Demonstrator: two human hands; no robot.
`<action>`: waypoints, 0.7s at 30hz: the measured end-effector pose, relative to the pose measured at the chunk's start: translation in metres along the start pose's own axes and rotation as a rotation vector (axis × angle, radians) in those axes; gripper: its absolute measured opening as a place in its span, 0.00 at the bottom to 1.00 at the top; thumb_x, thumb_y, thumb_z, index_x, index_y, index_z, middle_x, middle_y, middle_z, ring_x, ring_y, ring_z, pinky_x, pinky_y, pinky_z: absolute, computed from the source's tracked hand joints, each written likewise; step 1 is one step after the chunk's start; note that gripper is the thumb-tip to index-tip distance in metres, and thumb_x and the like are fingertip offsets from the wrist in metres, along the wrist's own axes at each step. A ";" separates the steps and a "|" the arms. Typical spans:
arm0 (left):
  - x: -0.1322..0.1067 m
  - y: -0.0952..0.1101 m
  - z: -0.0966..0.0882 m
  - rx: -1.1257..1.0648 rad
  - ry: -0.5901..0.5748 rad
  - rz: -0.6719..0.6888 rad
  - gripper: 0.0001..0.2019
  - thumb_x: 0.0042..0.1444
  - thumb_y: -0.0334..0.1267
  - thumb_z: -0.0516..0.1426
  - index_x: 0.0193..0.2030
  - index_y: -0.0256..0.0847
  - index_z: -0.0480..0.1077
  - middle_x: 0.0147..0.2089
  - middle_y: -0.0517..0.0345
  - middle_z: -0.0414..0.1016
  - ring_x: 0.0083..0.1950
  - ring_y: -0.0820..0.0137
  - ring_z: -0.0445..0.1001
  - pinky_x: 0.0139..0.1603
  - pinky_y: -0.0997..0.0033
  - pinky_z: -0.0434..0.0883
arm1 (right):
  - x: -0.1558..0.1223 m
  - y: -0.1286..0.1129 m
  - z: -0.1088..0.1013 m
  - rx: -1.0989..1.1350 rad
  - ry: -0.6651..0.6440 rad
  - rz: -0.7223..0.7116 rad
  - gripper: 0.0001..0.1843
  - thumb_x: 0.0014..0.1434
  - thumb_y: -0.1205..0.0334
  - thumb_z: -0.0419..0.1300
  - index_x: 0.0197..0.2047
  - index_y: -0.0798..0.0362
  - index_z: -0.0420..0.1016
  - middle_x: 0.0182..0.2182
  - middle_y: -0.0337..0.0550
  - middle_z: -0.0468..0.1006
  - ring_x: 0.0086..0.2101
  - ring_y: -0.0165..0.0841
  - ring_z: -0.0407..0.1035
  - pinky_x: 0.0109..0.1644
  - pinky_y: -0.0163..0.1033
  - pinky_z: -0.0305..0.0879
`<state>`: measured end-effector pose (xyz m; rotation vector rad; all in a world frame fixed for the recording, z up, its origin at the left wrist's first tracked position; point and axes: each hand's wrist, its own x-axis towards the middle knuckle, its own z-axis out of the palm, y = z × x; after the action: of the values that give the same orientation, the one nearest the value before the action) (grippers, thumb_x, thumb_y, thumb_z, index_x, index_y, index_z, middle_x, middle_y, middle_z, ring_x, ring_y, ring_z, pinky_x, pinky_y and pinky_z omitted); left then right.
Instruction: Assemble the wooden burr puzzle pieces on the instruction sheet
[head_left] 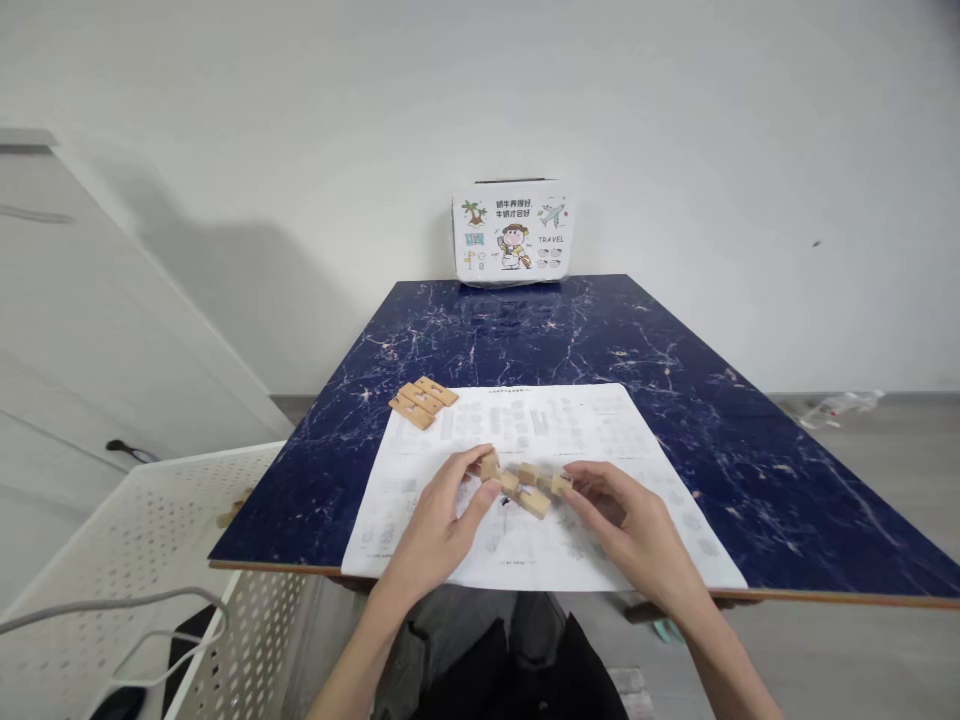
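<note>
Small pale wooden blocks (533, 502) lie in a loose cluster on a large printed instruction sheet (457, 560). My left hand (450, 505) pinches a wooden block (490, 465) at the cluster's left side between thumb and fingers. On the right side, my right hand (622, 515) grips another wooden block (561, 484) between thumb and fingertips. Further blocks sit between the two hands; whether they are joined I cannot tell. Flat wooden pieces (421, 401) with cut-outs overlap at the sheet's upper left corner.
The dark blue marbled table (525, 340) carries a white printed case (512, 232) at its far edge against the wall. A white perforated basket (247, 610) with a cable (97, 605) stands at the table's left. Clear plastic wrapping (840, 408) lies on the floor to the right.
</note>
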<state>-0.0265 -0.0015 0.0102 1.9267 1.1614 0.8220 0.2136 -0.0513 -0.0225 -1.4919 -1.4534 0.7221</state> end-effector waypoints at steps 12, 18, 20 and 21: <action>0.012 -0.011 -0.003 -0.632 0.162 -0.127 0.30 0.70 0.61 0.44 0.52 0.39 0.76 0.46 0.48 0.80 0.47 0.59 0.73 0.54 0.58 0.68 | 0.000 -0.001 -0.001 0.003 0.039 -0.022 0.16 0.67 0.47 0.59 0.50 0.48 0.77 0.45 0.48 0.83 0.42 0.42 0.78 0.47 0.46 0.73; 0.012 -0.001 -0.011 -0.956 0.209 -0.199 0.29 0.64 0.65 0.52 0.39 0.37 0.72 0.37 0.55 0.73 0.30 0.69 0.70 0.36 0.67 0.68 | 0.000 -0.005 -0.003 0.011 0.045 -0.029 0.17 0.67 0.46 0.59 0.49 0.49 0.78 0.46 0.50 0.82 0.43 0.43 0.77 0.48 0.47 0.73; 0.010 -0.001 -0.013 -0.990 0.197 -0.243 0.31 0.61 0.70 0.52 0.39 0.38 0.69 0.36 0.58 0.71 0.24 0.74 0.67 0.27 0.72 0.63 | -0.001 -0.006 -0.004 0.018 0.034 -0.025 0.18 0.67 0.46 0.59 0.50 0.49 0.77 0.46 0.50 0.82 0.44 0.43 0.77 0.48 0.47 0.73; 0.010 -0.002 -0.014 -1.000 0.197 -0.259 0.31 0.60 0.71 0.52 0.38 0.39 0.67 0.35 0.59 0.70 0.22 0.76 0.64 0.24 0.74 0.59 | -0.001 -0.006 -0.004 0.017 0.028 -0.024 0.18 0.68 0.46 0.59 0.50 0.49 0.77 0.46 0.50 0.82 0.44 0.43 0.77 0.47 0.47 0.73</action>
<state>-0.0349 0.0118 0.0176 0.8747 0.8225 1.1661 0.2142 -0.0536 -0.0155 -1.4638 -1.4381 0.6952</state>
